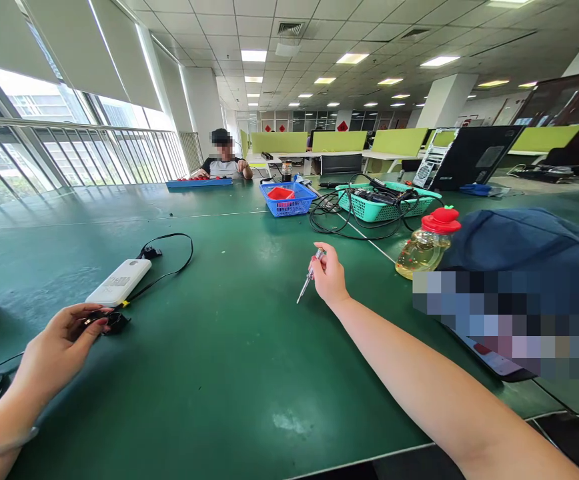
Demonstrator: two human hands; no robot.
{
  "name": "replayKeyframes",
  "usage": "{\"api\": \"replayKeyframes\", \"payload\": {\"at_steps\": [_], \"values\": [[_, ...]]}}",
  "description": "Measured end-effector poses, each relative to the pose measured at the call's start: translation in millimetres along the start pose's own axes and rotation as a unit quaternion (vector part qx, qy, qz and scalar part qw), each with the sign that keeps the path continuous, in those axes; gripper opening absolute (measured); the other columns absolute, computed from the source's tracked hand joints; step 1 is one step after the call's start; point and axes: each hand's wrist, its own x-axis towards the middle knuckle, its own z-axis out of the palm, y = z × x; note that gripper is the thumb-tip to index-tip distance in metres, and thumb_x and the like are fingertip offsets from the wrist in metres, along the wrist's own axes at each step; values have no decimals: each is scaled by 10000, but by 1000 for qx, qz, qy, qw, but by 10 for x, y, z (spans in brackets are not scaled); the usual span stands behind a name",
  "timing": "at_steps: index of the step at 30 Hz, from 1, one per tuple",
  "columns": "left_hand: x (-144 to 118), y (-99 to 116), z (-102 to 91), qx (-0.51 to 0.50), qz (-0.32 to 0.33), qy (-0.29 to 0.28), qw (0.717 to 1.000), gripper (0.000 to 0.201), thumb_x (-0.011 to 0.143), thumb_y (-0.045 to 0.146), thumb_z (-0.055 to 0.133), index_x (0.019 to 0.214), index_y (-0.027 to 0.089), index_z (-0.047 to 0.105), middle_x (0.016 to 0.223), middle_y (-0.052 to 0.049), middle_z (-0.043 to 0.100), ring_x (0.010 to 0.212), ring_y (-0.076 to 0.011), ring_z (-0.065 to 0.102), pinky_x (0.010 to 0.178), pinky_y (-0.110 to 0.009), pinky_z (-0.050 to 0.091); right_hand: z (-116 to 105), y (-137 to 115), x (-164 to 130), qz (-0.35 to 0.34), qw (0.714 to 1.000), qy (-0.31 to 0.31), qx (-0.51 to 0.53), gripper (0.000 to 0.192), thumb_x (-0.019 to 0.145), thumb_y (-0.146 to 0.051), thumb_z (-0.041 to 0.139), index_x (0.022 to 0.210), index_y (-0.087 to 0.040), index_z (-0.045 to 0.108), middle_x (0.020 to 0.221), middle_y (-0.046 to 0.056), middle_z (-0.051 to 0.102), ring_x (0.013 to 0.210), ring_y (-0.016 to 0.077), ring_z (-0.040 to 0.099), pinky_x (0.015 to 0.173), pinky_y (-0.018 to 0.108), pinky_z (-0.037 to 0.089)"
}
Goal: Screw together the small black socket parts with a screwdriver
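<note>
The left hand (62, 340) comes in from the lower left on a bare forearm, palm turned inward, its fingers curled and pinched together at the tips. The right arm stretches far forward from the lower right, bare and nearly straight, wrist slightly bent. The right hand (328, 275) is closed in a loose fist, thumb and fingertips pressed together at its top.

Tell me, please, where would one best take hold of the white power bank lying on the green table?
Grip the white power bank across its two long edges near the middle, coming from above: it lies flat, so only the sides offer purchase. Avoid the end where the black cable lies beside it.
</note>
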Motion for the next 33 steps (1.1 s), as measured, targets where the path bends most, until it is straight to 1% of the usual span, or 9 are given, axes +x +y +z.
{"api": "replayKeyframes", "payload": {"at_steps": [3, 7, 12, 15, 19, 23, 26, 29, 33], "values": [[-15, 36, 6, -10, -34, -2, 999, 622, 690, 591, 500, 1193, 259, 655, 1044, -63, 740, 906, -272, 726, 927, -439, 561, 0, -5, -1, -5, 1000, 0, 1, 329, 907, -304, 475, 1228, -235, 500, 697, -31, 600, 586, 166, 592, 618, 334, 499], [-26, 25, 6, 9, 7, 51, 999, 609, 712, 634, 513, 1151, 258, 707, 1238, -75, 666, 1015, -298, 675, 1008, -491, 527, -3, -14, -4, -13, 1000, -1, 6, 327, 908, -300, 475, 1228, -238, 499, 700, -31, 601, 589, 165, 594, 615, 331, 498], [-79, 18, 25, -29, 67, 60, 996, 485, 813, 568, 423, 1002, 245, 732, 1233, -70, 680, 1153, -292, 634, 1099, -483, 471, 3, -26, -6, -8, 1000, -5, 3, 332, 906, -301, 472, 1229, -229, 498, 697, -29, 601, 582, 163, 589, 614, 330, 497], [-104, 26, 46, -34, 77, 57, 995, 396, 796, 499, 438, 896, 258, 736, 1218, -49, 703, 1156, -286, 636, 1118, -504, 447, 3, -28, -8, -9, 1000, -2, -1, 341, 902, -303, 476, 1232, -221, 500, 709, -24, 610, 584, 162, 586, 614, 330, 493], [-99, 74, 44, -104, 11, 57, 993, 330, 718, 442, 528, 890, 237, 721, 1127, -59, 749, 1133, -277, 657, 1113, -481, 454, -1, -26, -17, -7, 1000, -7, -4, 349, 905, -323, 486, 1240, -226, 502, 714, -23, 614, 593, 163, 587, 625, 333, 498], [-69, 165, 8, -210, -108, 30, 971, 458, 655, 427, 648, 1051, 199, 686, 1134, -91, 761, 1137, -284, 673, 1073, -454, 492, 1, -13, -16, -5, 1000, -7, -6, 354, 904, -342, 492, 1240, -231, 502, 713, -25, 609, 601, 164, 593, 628, 332, 496], [-42, 218, -3, -246, -138, 18, 959, 491, 610, 424, 690, 1037, 180, 682, 1181, -122, 746, 1191, -307, 650, 1096, -463, 465, 4, 6, -9, -1, 1000, 0, -2, 356, 900, -349, 495, 1236, -234, 504, 716, -26, 606, 597, 161, 593, 614, 325, 491], [-29, 254, -2, -224, -143, 19, 964, 427, 586, 409, 709, 946, 180, 694, 1133, -123, 763, 1172, -310, 661, 1109, -466, 445, 4, 20, -5, 2, 1000, 3, 1, 358, 898, -356, 499, 1233, -232, 506, 706, -29, 600, 597, 161, 591, 609, 322, 488], [-28, 277, -10, -125, -165, 36, 978, 333, 613, 404, 722, 878, 202, 709, 1047, -78, 788, 1133, -308, 677, 1042, -452, 486, 1, 15, -9, 6, 1000, -4, 0, 358, 903, -355, 494, 1238, -230, 506, 700, -30, 599, 591, 162, 584, 609, 324, 484]]}}
